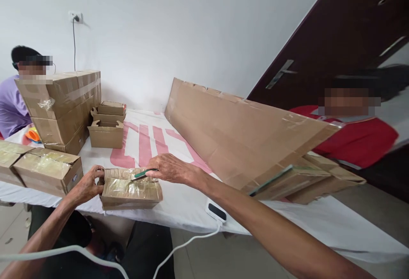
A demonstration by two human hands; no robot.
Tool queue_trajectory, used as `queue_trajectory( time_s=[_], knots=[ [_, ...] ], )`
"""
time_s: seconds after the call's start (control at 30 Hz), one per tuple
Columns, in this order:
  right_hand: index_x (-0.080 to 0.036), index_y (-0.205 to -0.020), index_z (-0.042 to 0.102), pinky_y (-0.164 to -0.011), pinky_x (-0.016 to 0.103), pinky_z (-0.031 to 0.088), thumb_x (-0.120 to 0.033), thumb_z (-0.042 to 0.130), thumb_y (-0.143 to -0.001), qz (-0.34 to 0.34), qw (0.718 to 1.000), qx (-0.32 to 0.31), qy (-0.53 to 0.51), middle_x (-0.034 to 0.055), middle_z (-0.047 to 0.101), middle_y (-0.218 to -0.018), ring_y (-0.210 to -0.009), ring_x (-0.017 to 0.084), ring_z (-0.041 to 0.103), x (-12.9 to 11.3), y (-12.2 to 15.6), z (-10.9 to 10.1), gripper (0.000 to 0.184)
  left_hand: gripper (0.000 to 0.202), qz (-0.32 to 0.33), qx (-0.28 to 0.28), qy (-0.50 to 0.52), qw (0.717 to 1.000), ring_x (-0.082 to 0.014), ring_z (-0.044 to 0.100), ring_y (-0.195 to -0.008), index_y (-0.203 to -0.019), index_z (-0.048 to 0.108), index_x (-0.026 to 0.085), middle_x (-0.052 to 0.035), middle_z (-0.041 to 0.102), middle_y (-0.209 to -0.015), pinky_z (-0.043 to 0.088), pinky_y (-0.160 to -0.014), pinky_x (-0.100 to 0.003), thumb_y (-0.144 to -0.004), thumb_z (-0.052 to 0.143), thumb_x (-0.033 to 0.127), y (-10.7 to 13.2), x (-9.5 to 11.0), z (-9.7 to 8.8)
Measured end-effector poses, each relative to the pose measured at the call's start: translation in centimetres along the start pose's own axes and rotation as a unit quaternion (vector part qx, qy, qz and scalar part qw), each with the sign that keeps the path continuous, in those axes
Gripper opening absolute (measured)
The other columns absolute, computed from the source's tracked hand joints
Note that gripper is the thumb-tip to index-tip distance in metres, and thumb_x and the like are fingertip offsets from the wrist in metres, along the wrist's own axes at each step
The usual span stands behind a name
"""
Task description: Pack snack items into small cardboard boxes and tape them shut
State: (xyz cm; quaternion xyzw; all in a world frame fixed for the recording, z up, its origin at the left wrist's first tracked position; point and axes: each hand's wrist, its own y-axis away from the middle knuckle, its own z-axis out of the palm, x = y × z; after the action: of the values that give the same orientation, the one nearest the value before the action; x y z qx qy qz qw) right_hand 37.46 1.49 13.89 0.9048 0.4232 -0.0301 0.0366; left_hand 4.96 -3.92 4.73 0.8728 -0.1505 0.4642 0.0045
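White cloth with red lettering covered the table [191,204], which stood against a plain wall beside a dark door [335,36].

**Work piece.** A small taped carton [131,191] lay at the near edge of the table, directly in front of the wearer. Its top was sealed with clear tape.

**Hands.**
- The left hand [86,183] gripped the left end of the carton, with the fingers curled over the corner.
- The right hand [171,168] pinched a green-handled cutter [143,173], whose tip rested on the top face of the carton. Whether the blade had entered the tape could not be told.

**Step in hand.** Judged from the tool's position, the tape seal on the top face was being slit.

**Next move.** The stroke would call for a shallow blade, a firm brace from the left hand, and fingers kept off the cutting line.

**Surroundings.**
- Two similar taped cartons [44,170] sat to the left.
- A stack of large cartons [64,108] and small open boxes [107,134] stood farther back.
- A long flat carton [243,138] leaned across the right side.
- A white cabled device [216,211] lay near the table edge.
- One person in purple [9,108] and one in red [351,136] sat beyond the table.
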Motion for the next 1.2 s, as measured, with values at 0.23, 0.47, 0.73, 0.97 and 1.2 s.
queue_trajectory(
  time_s=[0.23, 0.47, 0.73, 0.97, 1.2],
  knots=[
    [-0.023, -0.1, 0.081, -0.062, 0.029, 0.023, -0.032, 0.057, -0.105, 0.016, 1.0, 0.013, 0.022, 0.0042, 0.075, -0.089, -0.074, 0.016, 0.057, -1.2, 0.2, 0.9, 0.026, 0.015, 0.032, -0.027, -0.002, 0.999, -0.0208, 0.06, -0.098, -0.083, 0.077, 0.018, -0.0087, 0.06, -0.115, 0.056, -0.074, -0.025, -0.076, 0.067, 0.028, -1.2, 0.6, 0.7],
    [-0.02, -0.092, 0.082, -0.061, 0.03, 0.026, -0.033, 0.058, -0.104, 0.045, 0.999, 0.007, 0.012, 0.0052, 0.077, -0.084, -0.071, 0.016, 0.059, -2.4, -0.9, -0.8, 0.03, 0.031, -0.027, -0.005, 0.043, 0.999, -0.0287, 0.063, -0.112, -0.088, 0.081, 0.021, -0.0097, 0.069, -0.119, 0.057, -0.09, -0.034, -0.085, 0.06, 0.045, -1.6, 1.2, 0.4],
    [-0.022, -0.094, 0.082, -0.061, 0.03, 0.025, -0.034, 0.058, -0.104, 0.035, 0.999, 0.005, 0.036, 0.0062, 0.08, -0.095, -0.08, 0.018, 0.065, -2.4, -1.4, -0.2, 0.029, 0.043, -0.064, 0.157, -0.079, 0.982, -0.0247, 0.068, -0.089, -0.063, 0.068, 0.018, -0.0101, 0.071, -0.1, 0.054, -0.087, -0.036, -0.087, 0.05, 0.049, -3.7, -0.3, 3.6],
    [-0.02, -0.087, 0.079, -0.061, 0.03, 0.024, -0.034, 0.056, -0.106, 0.057, 0.998, 0.019, 0.027, 0.0039, 0.074, -0.08, -0.068, 0.015, 0.057, -0.5, 0.8, 0.7, 0.033, 0.04, -0.05, 0.125, -0.097, 0.986, -0.0214, 0.067, -0.083, -0.062, 0.067, 0.02, -0.0081, 0.071, -0.107, 0.053, -0.082, -0.033, -0.088, 0.048, 0.044, -3.7, -0.2, 3.4],
    [-0.019, -0.095, 0.08, -0.06, 0.031, 0.022, -0.032, 0.058, -0.104, 0.039, 0.997, 0.028, 0.053, 0.0062, 0.077, -0.091, -0.074, 0.016, 0.06, -0.4, 0.7, 1.4, 0.028, 0.035, -0.07, 0.127, -0.144, 0.979, -0.0219, 0.065, -0.084, -0.06, 0.059, 0.02, -0.0091, 0.068, -0.104, 0.051, -0.085, -0.035, -0.088, 0.047, 0.038, -4.1, -0.1, 3.5]
  ],
)
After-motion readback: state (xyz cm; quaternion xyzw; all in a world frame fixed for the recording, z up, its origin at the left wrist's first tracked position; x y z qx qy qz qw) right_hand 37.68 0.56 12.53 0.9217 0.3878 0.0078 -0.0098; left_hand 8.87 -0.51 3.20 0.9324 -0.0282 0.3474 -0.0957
